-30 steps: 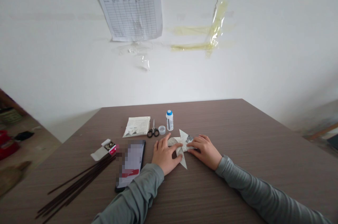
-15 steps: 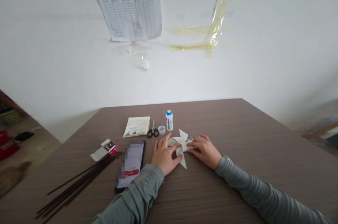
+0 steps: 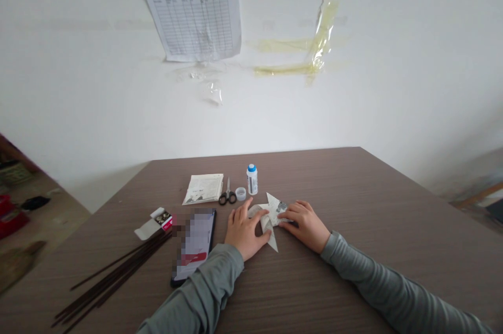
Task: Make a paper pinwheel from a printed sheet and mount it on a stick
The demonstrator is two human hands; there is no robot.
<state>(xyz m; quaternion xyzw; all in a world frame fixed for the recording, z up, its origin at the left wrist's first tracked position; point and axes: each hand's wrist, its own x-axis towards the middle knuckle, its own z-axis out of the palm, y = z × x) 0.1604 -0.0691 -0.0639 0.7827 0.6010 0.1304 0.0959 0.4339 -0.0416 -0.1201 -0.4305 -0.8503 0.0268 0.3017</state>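
Apparently steadying folded paper [image 3: 273,210] on the worktop [image 3: 341,182] at lower centre of frame, with left hand [image 3: 243,232] spread wide and right hand [image 3: 303,223] pinching narrowly at the right edge. Could skew or crease folds through uneven pressure.

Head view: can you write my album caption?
Left hand and right hand on a pointed paper shape, bottle and scissors behind.

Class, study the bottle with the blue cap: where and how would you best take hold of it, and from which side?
Probably around the bottle's white body, below its blue cap, coming from the right. It stands upright and slim, which suits fingers wrapped around it, while the small plastic ring and the scissors lie to its left.
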